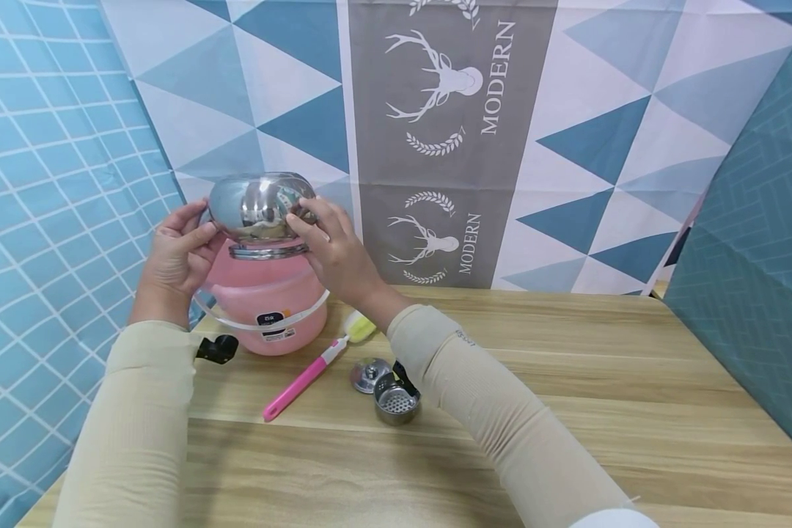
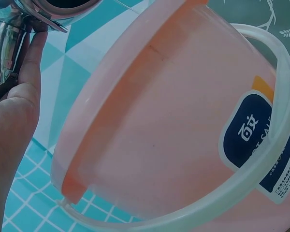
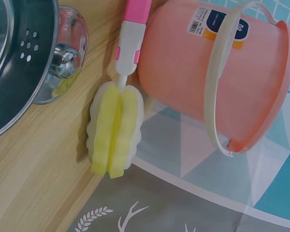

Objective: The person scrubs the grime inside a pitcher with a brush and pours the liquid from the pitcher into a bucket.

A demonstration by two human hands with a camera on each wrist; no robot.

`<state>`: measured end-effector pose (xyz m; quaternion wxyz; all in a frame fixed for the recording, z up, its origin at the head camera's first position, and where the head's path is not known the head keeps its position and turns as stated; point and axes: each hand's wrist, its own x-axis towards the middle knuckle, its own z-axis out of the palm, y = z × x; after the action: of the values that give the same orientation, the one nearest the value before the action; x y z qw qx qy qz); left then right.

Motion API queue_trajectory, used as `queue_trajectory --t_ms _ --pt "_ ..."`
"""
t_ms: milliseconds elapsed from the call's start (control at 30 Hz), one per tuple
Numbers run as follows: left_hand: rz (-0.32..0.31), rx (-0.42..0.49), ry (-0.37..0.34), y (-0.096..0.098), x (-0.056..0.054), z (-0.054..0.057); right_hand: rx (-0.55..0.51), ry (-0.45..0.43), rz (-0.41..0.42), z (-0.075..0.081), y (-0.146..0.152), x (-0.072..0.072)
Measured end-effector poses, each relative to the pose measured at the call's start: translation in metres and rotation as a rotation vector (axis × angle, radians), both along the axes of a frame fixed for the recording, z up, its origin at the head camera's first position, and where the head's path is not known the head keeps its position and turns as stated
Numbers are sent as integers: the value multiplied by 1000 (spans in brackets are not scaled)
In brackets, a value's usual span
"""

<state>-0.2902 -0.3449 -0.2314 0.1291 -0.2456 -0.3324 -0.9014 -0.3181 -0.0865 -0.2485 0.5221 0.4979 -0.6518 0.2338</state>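
Note:
A shiny metal teapot [image 1: 259,207] is held tilted on its side above the pink bucket [image 1: 303,323]. My left hand [image 1: 178,253] grips its handle [image 2: 8,58], as the left wrist view shows. My right hand [image 1: 339,257] holds the other end of the pot, with fingers bent against the metal. In the left wrist view only part of the pot and its dark opening [image 2: 70,4] appear. The inside of the bucket is mostly hidden.
On the wooden table [image 1: 567,381] lie a pink-handled brush [image 1: 303,385] with a yellow sponge head [image 3: 116,130], a small metal lid [image 1: 367,374] and a perforated strainer cup [image 1: 396,402]. The bucket's white handle [image 1: 290,321] hangs down its front. Patterned cloth [image 1: 587,147] stands behind.

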Motion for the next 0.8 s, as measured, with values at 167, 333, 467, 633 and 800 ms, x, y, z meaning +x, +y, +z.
queue_trajectory --t_ms 167,333,467,633,800 --pt "-6 3 -9 1 0 0 5 10 -6 0 1 0" --pt "5 -19 -24 2 0 0 9 -16 -9 -1 3 1" --pt "12 -44 -28 1 1 0 16 -51 -10 -1 3 3" --pt "-28 -29 -25 -2 0 -2 33 -91 -6 -2 2 4" --pt "-18 -46 -43 -3 0 -3 29 -145 9 -4 0 5"
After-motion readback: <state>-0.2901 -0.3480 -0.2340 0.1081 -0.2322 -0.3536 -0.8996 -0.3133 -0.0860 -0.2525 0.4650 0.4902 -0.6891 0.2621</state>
